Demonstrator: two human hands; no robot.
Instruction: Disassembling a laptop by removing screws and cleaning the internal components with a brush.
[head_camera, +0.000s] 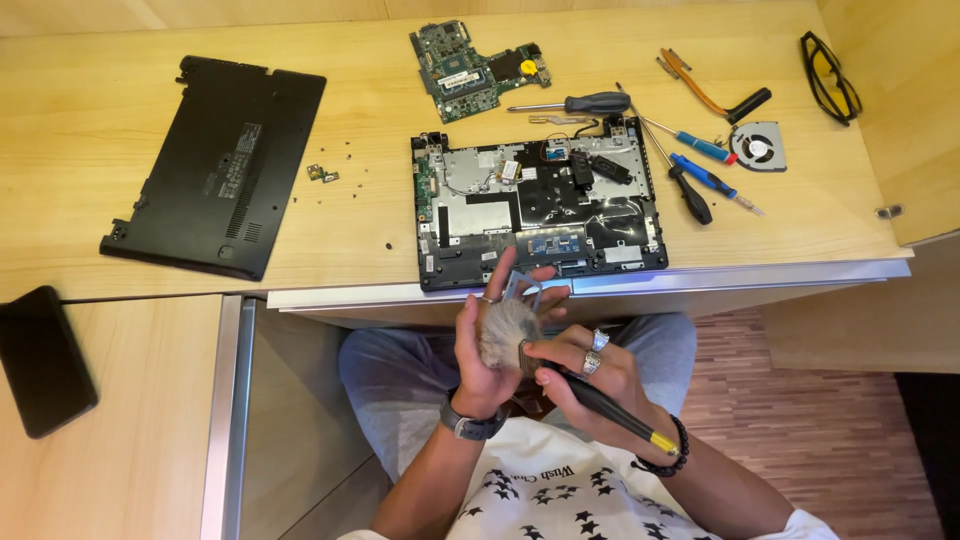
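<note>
We hold a small metal part (522, 290) up in our left hand (487, 350), over our lap and just in front of the worktop (350, 215) edge; the fingers are curled around it, so that grip is closed on the part. Our right hand (580, 365) has its grip closed on a brush (560, 375) with a black handle and a yellow end, and the soft grey bristles press against the part and our left palm.

On the worktop just beyond our hands lies the opened laptop (540, 205), its insides bare. To its left are a few loose screws (340, 160) and, further left, the black cover (215, 165). A green board (475, 68) lies behind the laptop. To the right are several screwdrivers (690, 165), pliers (715, 95), a round fan (758, 147) and yellow glasses (830, 78). A dark phone (42, 360) rests on the lower surface at far left.
</note>
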